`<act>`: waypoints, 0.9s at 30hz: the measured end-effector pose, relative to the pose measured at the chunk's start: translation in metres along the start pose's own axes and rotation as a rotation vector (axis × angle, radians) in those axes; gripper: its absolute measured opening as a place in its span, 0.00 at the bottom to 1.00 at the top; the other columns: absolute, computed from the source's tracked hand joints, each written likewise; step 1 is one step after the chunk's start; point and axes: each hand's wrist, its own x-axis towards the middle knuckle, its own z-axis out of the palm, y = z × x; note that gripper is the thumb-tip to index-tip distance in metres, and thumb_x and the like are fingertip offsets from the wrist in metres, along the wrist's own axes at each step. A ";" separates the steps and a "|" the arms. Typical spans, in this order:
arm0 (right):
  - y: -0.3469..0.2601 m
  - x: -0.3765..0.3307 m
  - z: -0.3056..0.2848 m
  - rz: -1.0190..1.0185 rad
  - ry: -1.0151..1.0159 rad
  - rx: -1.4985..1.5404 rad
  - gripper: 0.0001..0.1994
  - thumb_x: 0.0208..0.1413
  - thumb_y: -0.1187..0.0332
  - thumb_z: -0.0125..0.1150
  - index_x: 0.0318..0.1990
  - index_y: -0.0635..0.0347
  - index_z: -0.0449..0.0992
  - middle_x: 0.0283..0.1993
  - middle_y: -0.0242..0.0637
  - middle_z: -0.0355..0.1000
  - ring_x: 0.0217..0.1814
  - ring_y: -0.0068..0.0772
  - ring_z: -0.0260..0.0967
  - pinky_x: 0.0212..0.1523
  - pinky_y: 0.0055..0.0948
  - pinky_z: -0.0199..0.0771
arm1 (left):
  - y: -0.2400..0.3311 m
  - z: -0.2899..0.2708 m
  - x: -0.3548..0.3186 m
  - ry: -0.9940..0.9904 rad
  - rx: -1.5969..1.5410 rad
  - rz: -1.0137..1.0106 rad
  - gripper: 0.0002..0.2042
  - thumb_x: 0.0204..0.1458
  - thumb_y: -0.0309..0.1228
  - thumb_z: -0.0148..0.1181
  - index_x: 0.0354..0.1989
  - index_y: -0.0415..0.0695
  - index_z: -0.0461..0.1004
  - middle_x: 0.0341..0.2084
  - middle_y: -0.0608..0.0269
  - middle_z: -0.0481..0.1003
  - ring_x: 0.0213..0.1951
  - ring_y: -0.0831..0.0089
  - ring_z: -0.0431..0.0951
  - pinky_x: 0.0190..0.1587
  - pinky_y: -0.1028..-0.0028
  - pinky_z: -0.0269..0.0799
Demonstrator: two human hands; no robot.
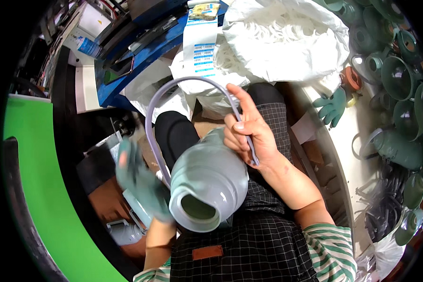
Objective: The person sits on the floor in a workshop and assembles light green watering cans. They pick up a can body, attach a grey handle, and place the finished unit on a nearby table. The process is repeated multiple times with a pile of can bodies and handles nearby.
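A translucent grey-green plastic vessel [210, 181] lies across my lap, its round open mouth tilted toward me. Over its far side arches a thin, bent purple-grey handle [149, 115]. My right hand [249, 129], bare, pinches the right part of this handle between thumb and fingers, with the index finger pointing up. On the vessel's left side is my left hand [143, 176], in a green glove and smeared by motion. Its fingers are too blurred to read, and whether it touches the vessel I cannot tell.
A white sack [268, 63] of white plastic rings stands ahead. On the white bench at right are a green glove [332, 107], several similar green vessels [397, 148] and dark strips [383, 207]. A blue table [141, 77] holding a phone [119, 70] stands ahead left.
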 end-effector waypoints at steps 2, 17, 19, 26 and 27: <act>0.002 -0.005 0.007 0.036 -0.033 -0.012 0.39 0.58 0.73 0.57 0.78 0.55 0.50 0.23 0.28 0.61 0.18 0.16 0.55 0.20 0.18 0.55 | 0.007 -0.012 -0.006 -0.212 0.197 -0.004 0.32 0.65 0.49 0.50 0.69 0.38 0.61 0.64 0.46 0.67 0.68 0.50 0.66 0.69 0.54 0.64; -0.001 -0.012 0.033 -0.033 0.367 -0.402 0.18 0.60 0.75 0.65 0.53 0.55 0.62 0.29 0.31 0.70 0.20 0.17 0.60 0.18 0.21 0.57 | 0.015 0.022 -0.023 -0.191 0.581 -0.378 0.44 0.43 0.48 0.68 0.68 0.37 0.62 0.64 0.45 0.69 0.61 0.51 0.73 0.63 0.54 0.73; 0.008 -0.016 0.050 -0.221 0.214 -0.332 0.15 0.60 0.76 0.65 0.49 0.56 0.66 0.31 0.32 0.72 0.20 0.20 0.61 0.22 0.21 0.62 | 0.011 0.018 -0.018 -0.234 0.635 -0.337 0.43 0.45 0.47 0.68 0.69 0.37 0.62 0.64 0.44 0.68 0.62 0.51 0.73 0.63 0.54 0.72; -0.009 -0.036 0.055 -0.600 -0.312 -0.792 0.27 0.63 0.63 0.65 0.64 0.64 0.63 0.40 0.39 0.75 0.39 0.29 0.75 0.36 0.30 0.71 | -0.009 0.017 -0.009 -0.413 0.939 -0.055 0.39 0.50 0.44 0.65 0.69 0.37 0.61 0.65 0.44 0.67 0.64 0.51 0.70 0.66 0.54 0.68; -0.012 -0.032 0.053 -0.543 -0.190 -0.729 0.33 0.63 0.62 0.66 0.68 0.68 0.57 0.47 0.41 0.73 0.54 0.31 0.72 0.51 0.32 0.73 | -0.012 0.016 -0.006 -0.422 0.991 0.052 0.39 0.51 0.44 0.65 0.69 0.37 0.61 0.66 0.44 0.66 0.65 0.51 0.70 0.67 0.54 0.67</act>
